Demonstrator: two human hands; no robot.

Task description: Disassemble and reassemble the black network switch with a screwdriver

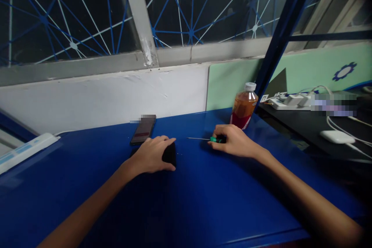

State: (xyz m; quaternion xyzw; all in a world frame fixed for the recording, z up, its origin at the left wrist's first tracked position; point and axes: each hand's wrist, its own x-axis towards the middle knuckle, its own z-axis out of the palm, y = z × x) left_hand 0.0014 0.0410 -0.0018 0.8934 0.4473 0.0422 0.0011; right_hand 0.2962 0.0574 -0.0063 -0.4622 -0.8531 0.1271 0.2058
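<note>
- Screwdriver [213, 139]: slim, straight metal shaft; handle green toward the shaft and black behind. The rear of the handle is hidden by the fingers.
- Position of screwdriver: just above the bench [215, 197] or lying along it; contact cannot be confirmed. Shaft close to level, tip pointing left toward the block.
- Right grip [234, 141]: narrow, holding the screwdriver by its handle, with index finger and thumb toward the front.
- Block [169, 155]: black, dull, with a straight right edge visible between thumb and index finger. Most of its upper face is covered; surface detail too dark to read.
- Position of block: on the bench, beneath the left grip [154, 155], tip of the screwdriver apart from it.
- Left grip: wide, palm down over the block, thumb at the near right corner, index finger reaching the far right corner. Whether it squeezes the block cannot be told.
- Specks [179, 154]: a few, pale and tiny, on the bench just right of the block.
- Phone [143, 130]: dark, lying flat just beyond the left grip.
- Bottle [244, 106]: upright, white cap, amber contents, red label, behind the right grip.
</note>
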